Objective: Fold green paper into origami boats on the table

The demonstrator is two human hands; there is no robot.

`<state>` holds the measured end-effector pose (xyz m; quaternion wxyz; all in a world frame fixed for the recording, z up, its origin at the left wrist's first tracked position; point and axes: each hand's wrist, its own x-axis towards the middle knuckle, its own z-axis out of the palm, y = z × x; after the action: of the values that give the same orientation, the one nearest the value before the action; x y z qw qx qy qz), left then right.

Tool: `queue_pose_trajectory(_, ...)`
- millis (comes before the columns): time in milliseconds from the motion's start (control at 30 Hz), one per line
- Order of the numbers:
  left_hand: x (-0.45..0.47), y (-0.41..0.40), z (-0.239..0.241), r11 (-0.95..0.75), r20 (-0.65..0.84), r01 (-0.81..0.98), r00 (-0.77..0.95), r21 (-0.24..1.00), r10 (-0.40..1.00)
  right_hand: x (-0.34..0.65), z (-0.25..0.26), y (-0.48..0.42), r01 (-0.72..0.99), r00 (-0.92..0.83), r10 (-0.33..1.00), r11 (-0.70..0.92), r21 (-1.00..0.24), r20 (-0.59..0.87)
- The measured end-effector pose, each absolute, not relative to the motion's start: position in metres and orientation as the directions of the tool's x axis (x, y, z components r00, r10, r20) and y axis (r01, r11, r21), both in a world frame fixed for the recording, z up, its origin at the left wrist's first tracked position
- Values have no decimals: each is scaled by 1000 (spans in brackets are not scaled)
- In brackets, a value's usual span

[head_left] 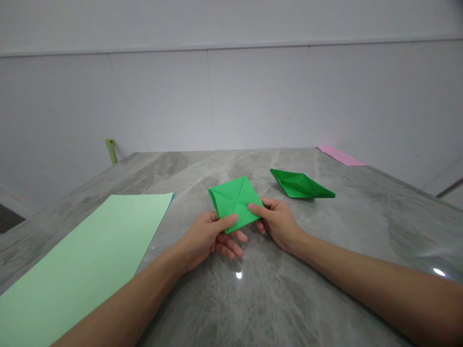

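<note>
A folded green paper square [234, 198] with crossing creases is held just above the grey marble table [325, 270]. My left hand [211, 238] pinches its near corner, thumb on top and fingers beneath. My right hand [277, 221] pinches its right edge the same way. To the right and further back, a finished green paper boat shape [300, 185] lies flat on the table, apart from both hands.
A large light green sheet [83, 265] lies on the left of the table, with a blue edge showing beneath it. A pink sheet [342, 155] rests at the far right edge. A green post [111, 150] stands beyond the far left corner. White wall panels lie behind.
</note>
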<state>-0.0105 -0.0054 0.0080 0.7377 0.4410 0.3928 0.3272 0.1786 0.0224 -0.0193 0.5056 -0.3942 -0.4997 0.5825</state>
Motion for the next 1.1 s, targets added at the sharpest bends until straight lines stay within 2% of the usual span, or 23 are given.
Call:
queue_pose_trajectory(100,-9,-6,7,363,-290,-70,469,929,834,178,-18,23,-218,-180,983,4,-976,45)
queue_pose_trajectory(200,-7,-5,5,279,-247,-31,374,960,894,178,-17,22,-231,-187,981,7,-973,51)
queue_pose_trajectory(367,-10,-2,2,147,-137,-34,203,989,970,176,-16,16,-198,-252,968,-36,-980,15)
queue_pose_trajectory(433,-11,0,4,116,-105,-62,159,991,982,175,-16,14,-203,-266,963,-10,-979,45)
queue_pose_trajectory(533,-11,0,8,119,-91,-190,151,975,984,175,-18,15,-254,-212,972,48,-966,104)
queue_pose_trajectory(633,-11,0,11,98,-46,-258,200,961,979,176,-21,18,-265,-179,979,44,-963,94)
queue_pose_trajectory(933,-12,-1,8,-28,47,-135,137,990,989,174,-16,15,-245,-167,983,38,-969,80)
queue_pose_trajectory(1100,-10,-2,11,-74,89,-177,82,981,993,175,-15,13,-244,-182,979,45,-969,91)
